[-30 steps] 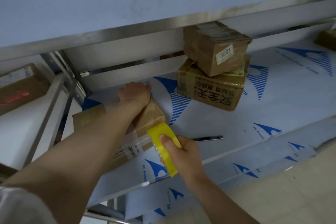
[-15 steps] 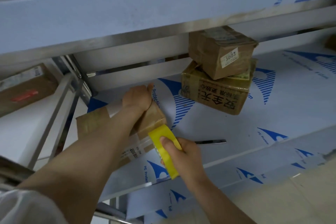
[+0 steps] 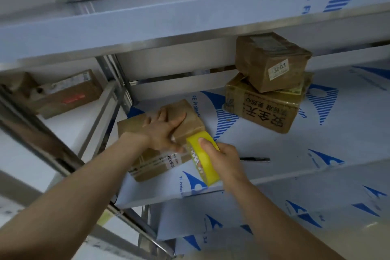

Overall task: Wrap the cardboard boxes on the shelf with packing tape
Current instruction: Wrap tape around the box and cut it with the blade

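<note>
Left hand (image 3: pixel 163 131) now lies flat on top of the cardboard box (image 3: pixel 160 139), fingers spread, thumb toward the roll; half a second ago it was curled over the box's far end. Reads as a shift from steadying the box to pressing a fresh strip down, so one pass of tape is probably being smoothed, not started. Nothing gripped by that hand, palm open on the cardboard

Right hand (image 3: pixel 221 159) closed round the yellow tape roll (image 3: pixel 203 160), thumb on its upper face, roll touching the box's near right corner. Roll has kept its place against that corner across the last second

Box sits at the left end of the shelf (image 3: pixel 274 143), close to the front edge and near the upright post (image 3: pixel 115 82). Little room on the left for swinging the roll round; open shelf lies to the right

A thin dark tool, likely a cutter (image 3: pixel 254 159), lies just right of the right hand near the front edge. Stacked boxes (image 3: pixel 268 91) stand further back and right, well apart. Shelf above (image 3: pixel 147 23) limits lifting the box high
</note>
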A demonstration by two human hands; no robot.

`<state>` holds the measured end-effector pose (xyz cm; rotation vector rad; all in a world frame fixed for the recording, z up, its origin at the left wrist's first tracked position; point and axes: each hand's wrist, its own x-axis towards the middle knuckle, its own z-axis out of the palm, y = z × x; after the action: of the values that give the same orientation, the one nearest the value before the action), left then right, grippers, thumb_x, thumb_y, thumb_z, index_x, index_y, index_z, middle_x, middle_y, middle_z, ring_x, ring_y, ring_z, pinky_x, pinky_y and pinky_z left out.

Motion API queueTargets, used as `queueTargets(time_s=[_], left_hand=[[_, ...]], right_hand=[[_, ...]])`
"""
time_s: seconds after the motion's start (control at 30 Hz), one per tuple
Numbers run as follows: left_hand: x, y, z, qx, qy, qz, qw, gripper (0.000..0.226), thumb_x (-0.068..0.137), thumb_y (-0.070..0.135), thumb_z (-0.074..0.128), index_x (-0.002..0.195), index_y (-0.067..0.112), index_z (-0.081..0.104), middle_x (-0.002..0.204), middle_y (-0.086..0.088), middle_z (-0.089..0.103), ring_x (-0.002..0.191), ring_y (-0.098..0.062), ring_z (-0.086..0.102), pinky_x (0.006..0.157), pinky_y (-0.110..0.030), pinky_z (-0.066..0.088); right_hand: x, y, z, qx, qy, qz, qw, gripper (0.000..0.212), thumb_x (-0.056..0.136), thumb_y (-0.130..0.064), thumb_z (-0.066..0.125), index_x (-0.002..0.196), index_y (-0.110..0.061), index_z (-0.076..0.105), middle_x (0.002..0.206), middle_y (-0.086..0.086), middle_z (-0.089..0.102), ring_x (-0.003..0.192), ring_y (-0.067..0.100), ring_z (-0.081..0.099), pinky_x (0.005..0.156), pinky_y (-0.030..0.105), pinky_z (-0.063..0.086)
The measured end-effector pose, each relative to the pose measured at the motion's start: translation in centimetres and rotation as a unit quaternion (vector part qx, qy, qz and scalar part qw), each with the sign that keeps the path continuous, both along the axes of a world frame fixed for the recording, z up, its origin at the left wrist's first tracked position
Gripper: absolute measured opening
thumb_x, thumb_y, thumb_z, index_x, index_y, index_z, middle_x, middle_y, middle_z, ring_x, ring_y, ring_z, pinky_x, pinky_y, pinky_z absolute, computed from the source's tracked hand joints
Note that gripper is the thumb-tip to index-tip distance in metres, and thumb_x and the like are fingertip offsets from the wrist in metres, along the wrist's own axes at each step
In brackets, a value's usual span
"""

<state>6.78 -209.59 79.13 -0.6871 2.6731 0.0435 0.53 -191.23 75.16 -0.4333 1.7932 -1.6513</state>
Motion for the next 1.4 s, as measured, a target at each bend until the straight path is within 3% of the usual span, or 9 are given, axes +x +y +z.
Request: queueTargets(time_s=[0.17,0.27,0.4,0.53,0.6,0.7,0.87,1.23,1.4], left_hand=[[0.1,-0.1,3.9,0.222,0.051,0.025,0.973,0.090,0.081,0.049,0.067,0.151,0.031,0.014,0.133,0.002,0.051,0.118,-0.016,0.053,0.102,-0.029,0.040],[0.1,-0.2,5.3,0.296,0.052,0.038,0.953,0.073,0.073,0.057,0.069,0.137,0.029,0.046,0.107,0.002,0.071,0.096,-0.017,0.068,0.090,-0.035,0.053],[-0.5,0.2,5.7,0.266,0.070,0.064,0.959,0.053,0.080,0.050,0.065,0.123,0.020,0.057,0.106,-0.001,0.070,0.096,-0.018,0.067,0.090,-0.030,0.051],[-1.3,1.1,5.0,0.202,0.172,0.039,0.963,0.065,0.084,0.037,0.068,0.141,0.019,0.042,0.137,-0.005,0.053,0.121,-0.021,0.053,0.106,-0.036,0.038],[-1.5,2.0,4.5,0.226,0.128,0.046,0.965,0.098,0.072,0.043,0.076,0.150,0.022,0.020,0.152,-0.005,0.032,0.136,-0.025,0.034,0.116,-0.048,0.022],[-2.1,2.4,2.7,0.064,0.107,0.018,0.992,0.125,0.059,0.064,0.076,0.153,0.022,0.005,0.159,-0.003,0.010,0.146,-0.025,0.008,0.116,-0.051,-0.002],[-3.3,0.9,0.8,0.041,0.154,0.035,0.987,0.123,0.056,0.065,0.076,0.151,0.020,0.013,0.156,-0.005,0.019,0.144,-0.025,0.014,0.117,-0.047,0.002],[-3.3,1.3,1.0,0.029,0.147,0.043,0.988,0.117,0.063,0.058,0.076,0.152,0.017,0.011,0.157,-0.007,0.017,0.144,-0.027,0.013,0.117,-0.045,0.004],[-3.4,1.2,1.2,0.031,0.140,0.043,0.989,0.121,0.064,0.055,0.076,0.152,0.012,0.005,0.158,-0.009,0.013,0.145,-0.027,0.012,0.118,-0.046,0.004]], right_hand=[[-1.2,1.8,5.5,-0.035,-0.016,0.041,0.998,0.026,0.086,-0.028,0.067,0.066,-0.012,0.059,0.052,-0.001,0.065,0.045,0.008,0.060,0.049,0.019,0.050],[-2.5,2.2,9.3,-0.058,0.007,0.089,0.994,0.016,0.084,-0.020,0.065,0.074,-0.008,0.062,0.066,0.007,0.069,0.070,0.024,0.065,0.073,0.038,0.054],[-3.5,0.5,11.1,-0.059,0.018,0.101,0.993,0.021,0.081,-0.026,0.070,0.087,-0.006,0.066,0.082,0.011,0.071,0.072,0.020,0.068,0.073,0.035,0.056],[-4.0,-2.4,11.6,-0.056,0.064,0.068,0.994,0.081,0.060,-0.067,0.070,0.113,-0.006,0.064,0.116,0.010,0.067,0.109,0.027,0.062,0.099,0.048,0.046],[-4.4,-3.8,11.3,-0.055,0.059,0.072,0.994,0.070,0.066,-0.062,0.072,0.112,-0.009,0.065,0.113,0.012,0.068,0.102,0.028,0.065,0.094,0.047,0.050],[-4.8,-5.1,10.4,-0.036,0.048,0.085,0.995,0.046,0.078,-0.051,0.071,0.100,-0.011,0.068,0.099,0.014,0.072,0.088,0.026,0.069,0.087,0.042,0.056],[-5.0,-5.0,8.9,-0.035,0.093,0.080,0.992,0.027,0.086,-0.043,0.064,0.087,-0.017,0.066,0.100,0.009,0.071,0.094,0.024,0.067,0.091,0.038,0.052],[1.6,3.2,10.6,-0.033,0.169,0.019,0.985,0.041,0.083,-0.043,0.066,0.058,-0.011,0.056,0.054,-0.004,0.047,0.049,0.004,0.044,0.045,0.014,0.035],[2.7,5.2,6.2,-0.050,0.130,0.001,0.990,0.036,0.087,-0.037,0.061,0.066,-0.007,0.062,0.055,-0.005,0.057,0.051,-0.001,0.051,0.049,0.011,0.040]])
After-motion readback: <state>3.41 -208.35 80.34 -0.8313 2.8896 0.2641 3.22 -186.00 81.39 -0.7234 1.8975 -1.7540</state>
